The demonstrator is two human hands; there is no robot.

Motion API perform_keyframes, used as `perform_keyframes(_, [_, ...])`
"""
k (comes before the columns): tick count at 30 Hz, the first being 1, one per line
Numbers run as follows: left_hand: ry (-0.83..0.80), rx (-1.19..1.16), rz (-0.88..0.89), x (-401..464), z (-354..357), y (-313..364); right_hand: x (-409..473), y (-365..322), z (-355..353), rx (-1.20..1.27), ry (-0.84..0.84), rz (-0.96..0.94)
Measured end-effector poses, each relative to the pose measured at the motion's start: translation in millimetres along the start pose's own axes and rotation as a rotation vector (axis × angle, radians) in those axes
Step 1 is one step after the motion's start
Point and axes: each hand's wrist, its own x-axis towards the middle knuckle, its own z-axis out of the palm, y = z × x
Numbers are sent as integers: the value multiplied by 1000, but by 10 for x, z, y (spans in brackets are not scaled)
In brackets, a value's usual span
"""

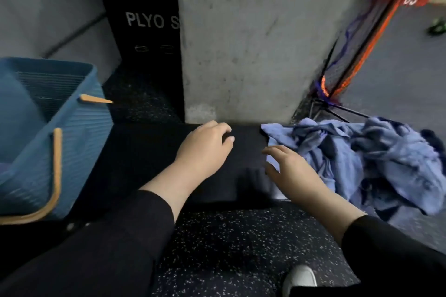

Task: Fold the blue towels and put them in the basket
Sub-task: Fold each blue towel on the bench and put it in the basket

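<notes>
The right hand's fingers [271,152] are spread and hold nothing, at the near edge of the towels [362,159]; the left hand [205,147] rests loosely curled and empty on a dark pad [149,152]. Best to draw one towel free and lay it flat before folding. The towels lie crumpled in a pale blue heap, right of the pad; the basket [79,128] stands left.
</notes>
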Motion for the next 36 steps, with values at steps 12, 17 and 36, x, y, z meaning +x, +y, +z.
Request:
perform_keyframes(12, [-166, 79, 31, 396, 769, 410, 215, 1041, -576, -210, 347, 126])
perform_keyframes(17, [-151, 48, 53, 466, 870, 528, 278, 1352, -636, -243, 141, 328])
perform_keyframes(36, [-65, -13, 99, 406, 640, 517, 834, 1349, -1646, 486, 607, 532])
